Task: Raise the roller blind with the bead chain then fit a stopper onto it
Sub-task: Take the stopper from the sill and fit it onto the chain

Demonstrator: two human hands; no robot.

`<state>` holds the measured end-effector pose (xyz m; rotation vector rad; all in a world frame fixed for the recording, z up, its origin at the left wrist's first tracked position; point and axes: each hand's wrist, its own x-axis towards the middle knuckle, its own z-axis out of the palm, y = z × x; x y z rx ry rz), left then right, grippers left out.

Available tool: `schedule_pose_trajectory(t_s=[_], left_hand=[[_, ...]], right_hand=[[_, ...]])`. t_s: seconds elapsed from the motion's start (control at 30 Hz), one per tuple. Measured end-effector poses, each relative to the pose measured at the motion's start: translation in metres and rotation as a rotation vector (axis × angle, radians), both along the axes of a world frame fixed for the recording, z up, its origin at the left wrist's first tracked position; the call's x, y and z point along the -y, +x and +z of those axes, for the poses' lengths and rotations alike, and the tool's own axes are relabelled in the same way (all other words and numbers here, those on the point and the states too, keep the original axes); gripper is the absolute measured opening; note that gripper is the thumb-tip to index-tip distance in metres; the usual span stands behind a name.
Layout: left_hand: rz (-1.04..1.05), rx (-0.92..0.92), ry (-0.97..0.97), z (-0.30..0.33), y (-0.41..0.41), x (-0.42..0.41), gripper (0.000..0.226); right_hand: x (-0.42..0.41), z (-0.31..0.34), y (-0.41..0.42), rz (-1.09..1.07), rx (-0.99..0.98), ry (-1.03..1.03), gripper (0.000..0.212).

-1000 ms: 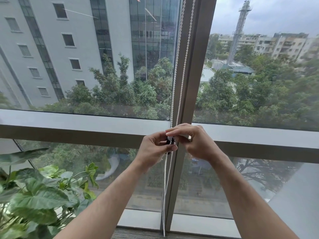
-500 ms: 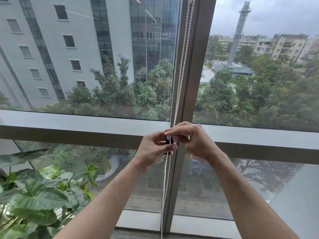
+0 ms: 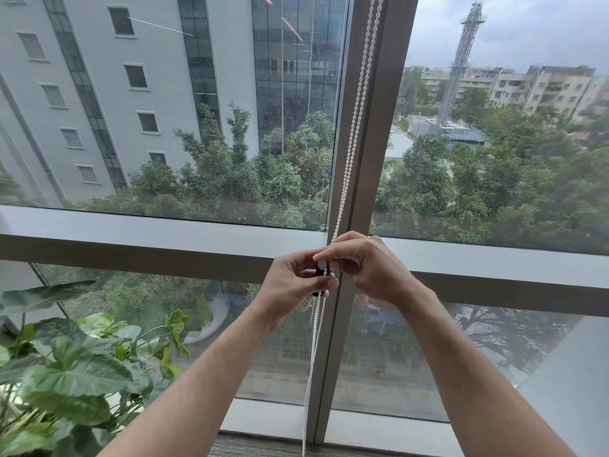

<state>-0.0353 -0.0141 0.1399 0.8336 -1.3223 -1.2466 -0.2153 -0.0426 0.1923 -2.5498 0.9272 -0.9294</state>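
Head view at a tall window. The window frame point(image 3: 372, 127) has a vertical mullion running the full height of the picture and a broad horizontal rail crossing it at mid-height; glass panes lie above and below the rail on both sides. Outside, a grey multi-storey building point(image 3: 99, 94) fills the upper left, with trees below it and a lattice tower point(image 3: 461, 57) at the upper right. A leafy potted plant point(image 3: 72, 377) occupies the lower left corner, inside the glass.

The white bead chain point(image 3: 354, 127) hangs in two strands just in front of the mullion, entering from the top edge, slanting slightly leftward, passing between the two hands and running on down to the sill at the bottom edge.

Both forearms rise from the bottom edge and meet where mullion and rail cross. The left hand point(image 3: 293, 288) is closed, thumb and curled fingers pinching a small dark stopper point(image 3: 320, 275) that lies against the chain; only part of the stopper shows between the fingers. The right hand point(image 3: 369, 268) is also closed, its fingers curled around the chain just above and beside the stopper, with the index fingertip touching the left hand's fingers. Whether the stopper is clipped onto the beads cannot be told.
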Motion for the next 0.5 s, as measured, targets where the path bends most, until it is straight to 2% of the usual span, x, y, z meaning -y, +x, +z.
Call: schedule_pose_trajectory(t_s=[0.17,0.5], left_hand=[[-0.035,0.006,0.004,-0.0009,0.0029,-0.004,0.044],[-0.026,-0.01,0.03,-0.0066,0.0024,-0.003,0.041]], right_hand=[[-0.0004,-0.002,0.0005,-0.003,0.0,0.035,0.031],[-0.003,-0.008,0.0005,0.004,0.178,0.066,0.019]])
